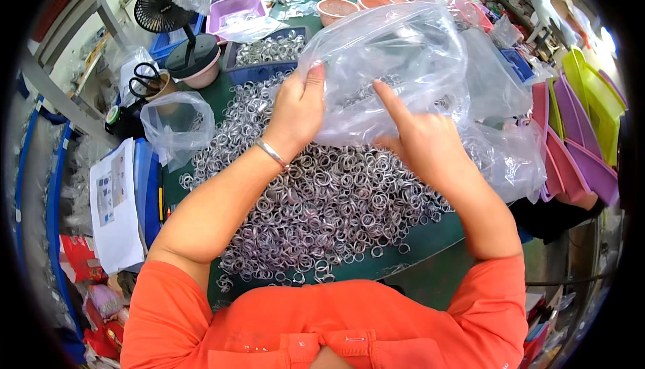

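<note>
A large clear plastic bag is held up over the middle of the table, its mouth spread wide. Its left edge is in the grip of my left hand, the thumb pressed on the film. At the bag's lower right is my right hand, index finger stretched out against the film and thumb apart; its other fingers are partly hidden. Beneath both hands spreads a big heap of small silver metal rings. Some rings show through the film; I cannot tell whether any are inside the bag.
A blue bin of rings, a purple tray and a black fan stand at the far left. A smaller clear bag and papers lie left. Stacked colored bins stand right; pink bowls stand at the back.
</note>
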{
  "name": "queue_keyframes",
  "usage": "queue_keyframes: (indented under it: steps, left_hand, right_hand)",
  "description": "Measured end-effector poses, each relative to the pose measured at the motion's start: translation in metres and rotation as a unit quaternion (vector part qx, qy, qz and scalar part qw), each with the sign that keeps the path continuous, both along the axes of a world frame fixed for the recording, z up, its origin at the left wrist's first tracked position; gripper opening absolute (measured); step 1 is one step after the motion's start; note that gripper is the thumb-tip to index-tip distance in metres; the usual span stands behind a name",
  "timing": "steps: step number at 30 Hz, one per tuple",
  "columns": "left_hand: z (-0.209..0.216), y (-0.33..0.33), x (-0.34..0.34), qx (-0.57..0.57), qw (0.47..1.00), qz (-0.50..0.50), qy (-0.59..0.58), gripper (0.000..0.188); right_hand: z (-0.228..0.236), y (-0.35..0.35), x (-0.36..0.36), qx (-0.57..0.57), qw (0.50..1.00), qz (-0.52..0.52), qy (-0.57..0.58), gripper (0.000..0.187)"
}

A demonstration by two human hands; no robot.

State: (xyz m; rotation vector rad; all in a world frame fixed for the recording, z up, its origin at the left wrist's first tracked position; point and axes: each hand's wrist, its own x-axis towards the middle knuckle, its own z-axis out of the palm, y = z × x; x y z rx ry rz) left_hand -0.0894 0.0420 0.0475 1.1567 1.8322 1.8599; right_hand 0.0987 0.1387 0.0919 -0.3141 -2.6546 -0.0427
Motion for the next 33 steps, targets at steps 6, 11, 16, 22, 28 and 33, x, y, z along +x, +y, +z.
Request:
queue_keyframes:
  steps: [6,11,16,22,28,33]
  left_hand:
    - [0.001,0.035,-0.041,0.105,0.993,0.052,-0.002,0.045]
    - [-0.03,0.055,-0.051,-0.074,0.968,0.148,0.189,0.099]
    - [-0.038,0.038,-0.034,-0.128,0.932,0.139,0.309,0.094]
    - [-0.06,0.022,-0.035,-0.201,0.888,0.1,0.401,0.08]
    - [-0.073,0.015,-0.019,-0.315,0.854,0.013,0.415,0.067]
    - [-0.081,0.009,-0.02,-0.306,0.822,0.016,0.48,0.06]
  right_hand:
    - [-0.032,0.053,-0.024,0.119,0.986,-0.117,0.016,0.006]
    - [-0.065,0.071,-0.065,0.019,0.968,-0.231,-0.101,0.007]
    - [-0.064,0.065,-0.077,-0.151,0.968,-0.183,-0.081,0.028]
    - [-0.076,0.064,-0.06,-0.743,0.654,0.071,0.123,0.057]
    - [-0.079,0.05,-0.039,-0.906,0.262,0.224,0.246,0.079]
    - [-0.06,0.026,-0.045,-0.901,0.251,0.174,0.308,0.073]
